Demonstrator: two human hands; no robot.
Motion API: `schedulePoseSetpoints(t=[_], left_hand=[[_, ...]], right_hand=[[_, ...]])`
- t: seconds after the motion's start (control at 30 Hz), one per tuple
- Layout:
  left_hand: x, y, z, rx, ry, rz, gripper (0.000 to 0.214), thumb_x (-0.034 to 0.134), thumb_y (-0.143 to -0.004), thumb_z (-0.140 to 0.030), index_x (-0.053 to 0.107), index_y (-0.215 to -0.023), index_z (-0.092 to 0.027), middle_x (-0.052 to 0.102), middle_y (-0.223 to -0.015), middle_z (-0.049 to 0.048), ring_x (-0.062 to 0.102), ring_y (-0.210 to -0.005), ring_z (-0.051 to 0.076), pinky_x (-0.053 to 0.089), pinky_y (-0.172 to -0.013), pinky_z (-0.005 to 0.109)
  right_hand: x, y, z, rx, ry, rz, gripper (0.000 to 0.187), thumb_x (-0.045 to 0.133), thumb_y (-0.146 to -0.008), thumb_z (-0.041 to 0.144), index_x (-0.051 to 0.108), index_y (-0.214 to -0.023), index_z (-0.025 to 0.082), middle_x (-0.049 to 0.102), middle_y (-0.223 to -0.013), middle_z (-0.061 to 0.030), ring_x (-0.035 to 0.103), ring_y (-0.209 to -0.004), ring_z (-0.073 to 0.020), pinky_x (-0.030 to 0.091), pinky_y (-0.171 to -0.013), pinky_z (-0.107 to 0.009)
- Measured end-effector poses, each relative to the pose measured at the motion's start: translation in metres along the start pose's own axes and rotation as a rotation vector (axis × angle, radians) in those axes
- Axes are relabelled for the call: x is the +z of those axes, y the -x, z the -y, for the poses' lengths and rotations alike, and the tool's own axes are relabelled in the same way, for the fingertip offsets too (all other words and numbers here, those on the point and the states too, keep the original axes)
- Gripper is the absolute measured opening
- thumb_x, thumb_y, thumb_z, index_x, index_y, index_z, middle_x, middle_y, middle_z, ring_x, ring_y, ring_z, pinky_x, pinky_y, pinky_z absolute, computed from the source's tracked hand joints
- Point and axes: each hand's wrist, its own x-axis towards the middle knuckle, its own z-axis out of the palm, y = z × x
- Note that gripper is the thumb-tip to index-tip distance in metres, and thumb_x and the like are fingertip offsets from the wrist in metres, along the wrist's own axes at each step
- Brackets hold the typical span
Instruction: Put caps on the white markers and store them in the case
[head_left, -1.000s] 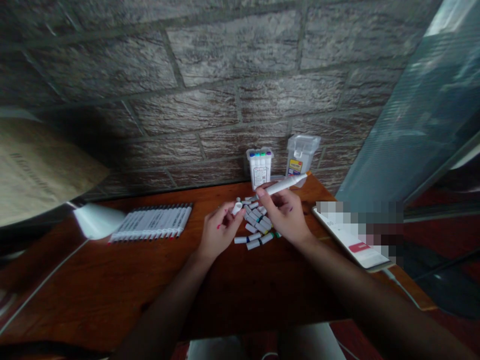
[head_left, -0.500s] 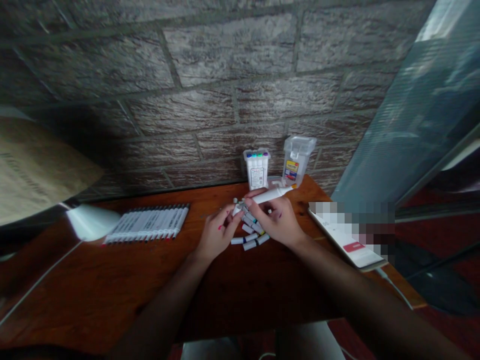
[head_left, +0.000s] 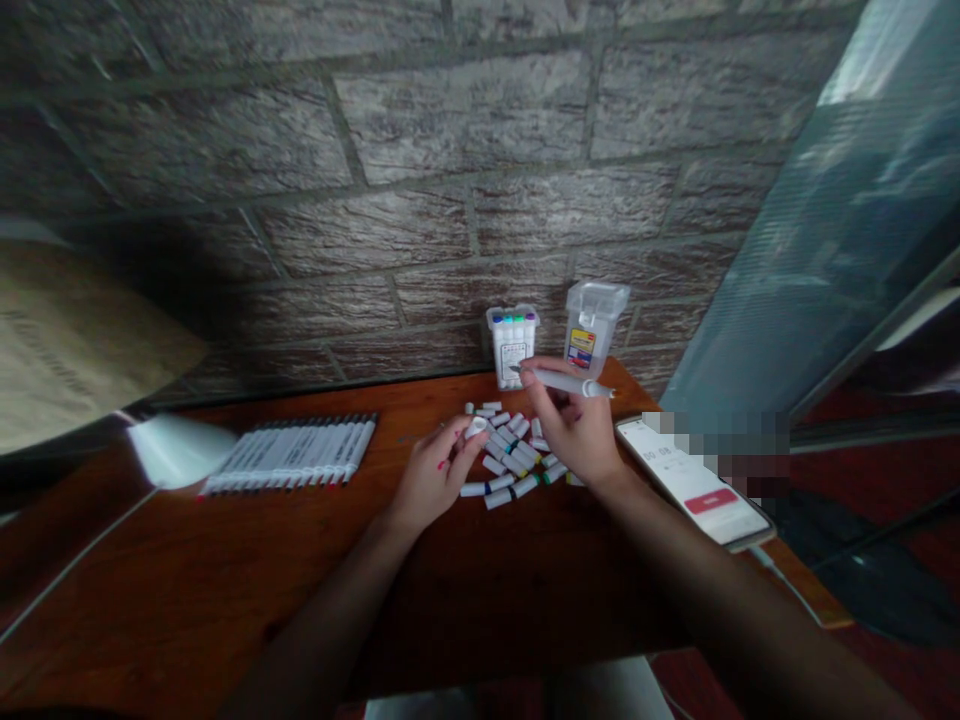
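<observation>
My right hand point(head_left: 576, 428) pinches a white marker point(head_left: 564, 381) and holds it nearly level above a pile of loose marker caps point(head_left: 510, 452) on the wooden table point(head_left: 225, 570). My left hand point(head_left: 433, 477) is closed on a small white cap point(head_left: 475, 427) at its fingertips, just left of the pile. The marker's tip points left, a short way above the cap.
A row of several capped white markers point(head_left: 296, 453) lies to the left. Two clear marker boxes point(head_left: 513, 345) point(head_left: 592, 325) stand against the brick wall. A phone point(head_left: 694, 480) lies at the right. A white lamp head point(head_left: 176, 450) sits at the far left.
My right hand has turned the marker from slanting up to the right to nearly level and lifted it slightly. My left hand kept the cap near the pile.
</observation>
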Motion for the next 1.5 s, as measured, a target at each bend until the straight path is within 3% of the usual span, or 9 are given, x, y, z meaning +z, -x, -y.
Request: schedulePoseSetpoints(t=[0.13, 0.37, 0.5, 0.67, 0.97, 1.13, 1.23, 1.3, 1.5], left_hand=[[-0.002, 0.0, 0.0, -0.021, -0.001, -0.009, 0.018, 0.048, -0.101, -0.03, 0.062, -0.1, -0.018, 0.07, -0.082, 0.0029, 0.067, -0.074, 0.015, 0.051, -0.072, 0.024], [-0.002, 0.001, 0.0, -0.023, 0.048, 0.021, 0.017, 0.046, -0.101, -0.028, 0.06, -0.098, -0.018, 0.069, -0.081, 0.0015, 0.067, -0.075, 0.013, 0.05, -0.073, 0.022], [-0.001, 0.002, 0.0, -0.049, 0.046, 0.019, 0.016, 0.051, -0.099, -0.029, 0.062, -0.097, -0.018, 0.068, -0.076, 0.0006, 0.066, -0.071, 0.013, 0.049, -0.07, 0.021], [0.0, 0.003, 0.001, -0.036, 0.013, 0.008, 0.017, 0.059, -0.096, -0.032, 0.064, -0.094, -0.016, 0.069, -0.075, 0.001, 0.063, -0.066, 0.012, 0.048, -0.066, 0.021], [0.001, 0.004, 0.003, -0.013, 0.018, -0.021, 0.015, 0.063, -0.094, -0.031, 0.064, -0.091, -0.017, 0.064, -0.069, -0.0023, 0.058, -0.06, 0.009, 0.046, -0.062, 0.018], [0.001, 0.005, -0.004, -0.042, 0.159, -0.035, 0.017, 0.07, -0.089, -0.034, 0.064, -0.09, -0.017, 0.066, -0.07, -0.0011, 0.059, -0.06, 0.01, 0.048, -0.061, 0.019], [0.001, 0.002, -0.017, -0.131, 0.485, 0.067, 0.027, 0.073, -0.086, -0.041, 0.061, -0.09, -0.017, 0.072, -0.078, 0.0038, 0.063, -0.063, 0.012, 0.051, -0.059, 0.02], [0.001, 0.0, -0.025, -0.203, 0.712, 0.13, 0.034, 0.073, -0.085, -0.047, 0.059, -0.088, -0.016, 0.073, -0.075, 0.004, 0.053, -0.046, 0.007, 0.042, -0.043, 0.017], [0.001, -0.005, -0.035, -0.265, 0.948, 0.197, 0.046, 0.077, -0.077, -0.057, 0.066, -0.076, -0.013, 0.072, -0.07, 0.0047, 0.043, -0.037, 0.003, 0.03, -0.032, 0.015]], right_hand=[[0.004, 0.004, 0.003, 0.016, -0.004, 0.043, 0.02, 0.061, -0.096, 0.032, 0.072, -0.104, 0.017, 0.074, -0.101, -0.0077, 0.056, -0.053, -0.0103, 0.047, -0.051, -0.027], [0.006, 0.004, 0.002, -0.015, 0.034, 0.03, 0.02, 0.06, -0.096, 0.032, 0.073, -0.099, 0.017, 0.075, -0.102, -0.0094, 0.066, -0.072, -0.0153, 0.051, -0.063, -0.028], [0.005, 0.004, 0.002, 0.066, 0.034, 0.069, 0.026, 0.059, -0.097, 0.037, 0.073, -0.102, 0.015, 0.076, -0.097, -0.0082, 0.049, -0.048, -0.0076, 0.039, -0.048, -0.024], [0.005, 0.005, 0.003, 0.108, 0.039, 0.057, 0.031, 0.06, -0.095, 0.042, 0.074, -0.095, 0.014, 0.076, -0.093, -0.0077, 0.043, -0.044, -0.0061, 0.032, -0.043, -0.024], [0.009, 0.009, -0.004, 0.137, -0.001, 0.049, 0.032, 0.062, -0.094, 0.044, 0.075, -0.098, 0.015, 0.071, -0.075, -0.0042, 0.048, -0.049, -0.0096, 0.04, -0.051, -0.025], [0.011, 0.006, -0.001, 0.291, -0.269, 0.026, 0.032, 0.066, -0.091, 0.047, 0.071, -0.094, 0.016, 0.073, -0.083, -0.0056, 0.057, -0.056, -0.011, 0.045, -0.053, -0.025], [0.011, 0.002, 0.008, 0.425, -0.564, 0.148, 0.034, 0.064, -0.092, 0.048, 0.067, -0.108, 0.019, 0.073, -0.083, -0.0029, 0.044, -0.042, -0.0057, 0.035, -0.04, -0.022], [0.01, 0.001, 0.014, 0.466, -0.738, 0.248, 0.034, 0.062, -0.094, 0.047, 0.064, -0.116, 0.022, 0.075, -0.087, -0.0023, 0.039, -0.038, -0.0034, 0.03, -0.037, -0.02], [0.007, 0.007, 0.028, 0.515, -1.006, 0.539, 0.046, 0.081, -0.079, 0.03, 0.06, -0.12, 0.027, 0.076, -0.104, -0.0016, 0.059, -0.052, -0.0073, 0.047, -0.045, -0.021]])
